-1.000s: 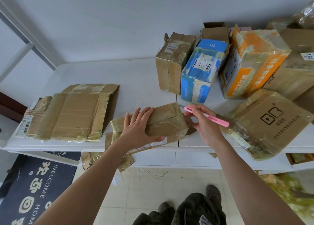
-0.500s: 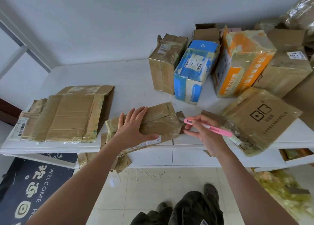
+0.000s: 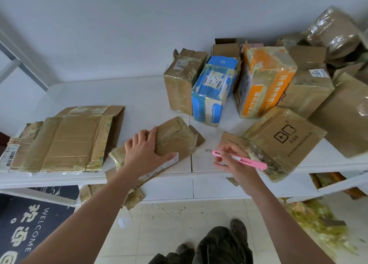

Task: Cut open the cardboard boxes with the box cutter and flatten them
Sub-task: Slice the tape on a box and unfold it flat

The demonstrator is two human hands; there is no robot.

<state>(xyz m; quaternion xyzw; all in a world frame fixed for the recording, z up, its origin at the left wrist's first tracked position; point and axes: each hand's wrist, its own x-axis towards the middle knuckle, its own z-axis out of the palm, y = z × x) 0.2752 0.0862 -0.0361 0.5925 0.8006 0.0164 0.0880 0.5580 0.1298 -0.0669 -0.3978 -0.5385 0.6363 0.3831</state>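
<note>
A small taped brown box (image 3: 175, 140) lies at the front edge of the white table (image 3: 123, 96), its right end flap hanging open. My left hand (image 3: 144, 151) rests flat on top of it, fingers straight and thumb along its near side. My right hand (image 3: 233, 160) pinches a pink box cutter (image 3: 241, 159) like a pen, its blade tip pointing left, a short gap to the right of the box. A pile of flattened boxes (image 3: 63, 142) lies at the left.
Upright boxes stand behind: a brown one (image 3: 182, 82), a blue one (image 3: 214, 92), an orange one (image 3: 262, 80). A tilted brown box with a logo (image 3: 282, 142) sits by my right hand. More boxes crowd the right. A dark doormat (image 3: 29, 226) and tape scraps lie on the floor.
My right hand drew the cutter away from the box's right end, moving right and toward me. The end flap now hangs open. My left hand stayed on the box.
</note>
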